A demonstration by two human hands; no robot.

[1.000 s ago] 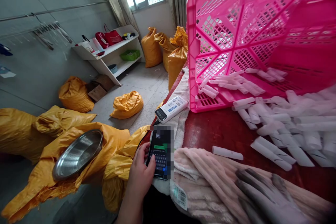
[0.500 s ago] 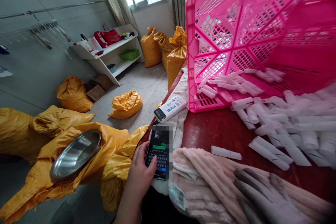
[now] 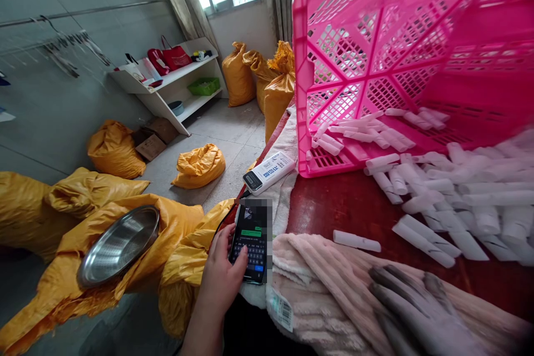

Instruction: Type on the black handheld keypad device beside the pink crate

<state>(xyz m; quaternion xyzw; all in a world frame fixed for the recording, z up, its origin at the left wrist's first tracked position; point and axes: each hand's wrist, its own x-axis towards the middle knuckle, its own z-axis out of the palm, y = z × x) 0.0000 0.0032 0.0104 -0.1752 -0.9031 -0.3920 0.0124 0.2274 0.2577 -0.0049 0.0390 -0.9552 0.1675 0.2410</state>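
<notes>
Red tabletop (image 3: 334, 206), near edge: left hand (image 3: 219, 272) grips a smartphone (image 3: 250, 250), thumb on the on-screen keypad. Just above, a white power bank (image 3: 267, 172). Beside, on a pink towel (image 3: 321, 283), a grey-dipped glove (image 3: 413, 306); right hand inside cannot be told. Beyond, a tipped pink crate (image 3: 367, 50), white rolls (image 3: 459, 194) spilling out.

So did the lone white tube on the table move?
No. The lone white tube sits just as far from the corner of the pink plastic basket as before. Both slid slightly left together in the view, so the camera shifted, not the tube.
</notes>
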